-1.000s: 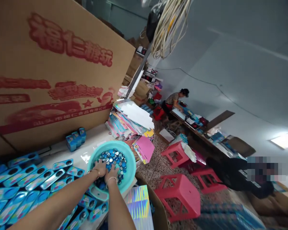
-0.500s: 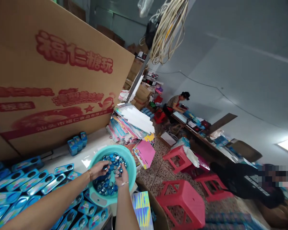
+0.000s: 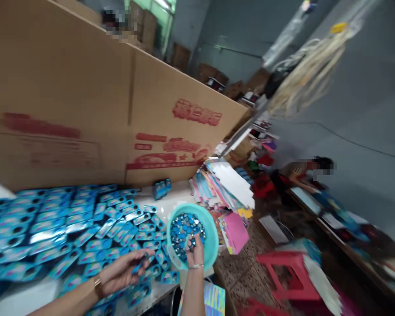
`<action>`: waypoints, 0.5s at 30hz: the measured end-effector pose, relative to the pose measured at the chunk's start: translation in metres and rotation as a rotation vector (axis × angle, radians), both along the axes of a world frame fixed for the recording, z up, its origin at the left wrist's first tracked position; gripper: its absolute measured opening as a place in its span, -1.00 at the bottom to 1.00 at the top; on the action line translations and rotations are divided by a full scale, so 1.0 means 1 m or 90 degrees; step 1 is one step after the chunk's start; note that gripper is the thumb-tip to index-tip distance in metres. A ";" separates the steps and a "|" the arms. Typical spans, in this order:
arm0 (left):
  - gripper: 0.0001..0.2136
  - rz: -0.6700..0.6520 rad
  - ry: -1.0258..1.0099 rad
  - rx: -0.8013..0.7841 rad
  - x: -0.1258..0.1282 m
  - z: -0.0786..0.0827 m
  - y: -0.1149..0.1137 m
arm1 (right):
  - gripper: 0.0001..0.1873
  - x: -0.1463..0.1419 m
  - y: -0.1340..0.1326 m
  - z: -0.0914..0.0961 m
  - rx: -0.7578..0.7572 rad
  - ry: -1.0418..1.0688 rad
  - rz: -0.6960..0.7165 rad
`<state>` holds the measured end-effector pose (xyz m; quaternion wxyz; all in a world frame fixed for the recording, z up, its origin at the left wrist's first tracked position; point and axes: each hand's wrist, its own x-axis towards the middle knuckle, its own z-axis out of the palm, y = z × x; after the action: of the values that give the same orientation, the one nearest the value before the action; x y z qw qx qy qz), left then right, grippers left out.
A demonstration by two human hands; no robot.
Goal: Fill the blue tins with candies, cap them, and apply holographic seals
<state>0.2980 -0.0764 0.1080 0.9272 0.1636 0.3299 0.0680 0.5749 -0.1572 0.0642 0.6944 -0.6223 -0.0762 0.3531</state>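
Observation:
A turquoise plastic basin stands at the table edge with many small, round, shiny blue-and-silver pieces in it. Inside its near side, my right hand is closed around several of these pieces. My left hand hovers left of the basin, its fingers curled on a few blue-and-silver pieces, above rows of blue packs. Each pack has a round recess or hole near one end. Motion blurs the left hand, so the exact number it holds does not show.
A big cardboard sheet with red print walls off the table's back. Stacked printed cards and a pink card lie right of the basin. Red stools stand on the floor. Another person works at a far table.
My left hand has come out of the basin to the left, over the blue packs, holding pieces. My right hand stays in the basin. The view has swung left.

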 end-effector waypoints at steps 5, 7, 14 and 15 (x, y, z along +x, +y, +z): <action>-0.56 0.146 0.073 -0.075 -0.144 0.015 -0.029 | -0.43 -0.101 0.020 0.019 0.063 0.203 0.037; -0.53 0.227 0.120 -0.053 -0.188 0.014 -0.029 | -0.41 -0.147 0.031 0.023 0.065 0.244 0.087; -0.51 0.217 0.543 0.417 -0.264 -0.024 0.011 | -0.45 -0.265 0.059 0.035 0.057 0.256 0.231; -0.55 0.182 0.595 0.482 -0.265 -0.030 0.023 | -0.47 -0.273 0.063 0.037 0.056 0.245 0.250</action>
<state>0.0334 -0.0530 0.0781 0.5442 0.4480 0.6728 0.2248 0.3022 -0.0942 0.1017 0.6409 -0.4863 -0.0777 0.5888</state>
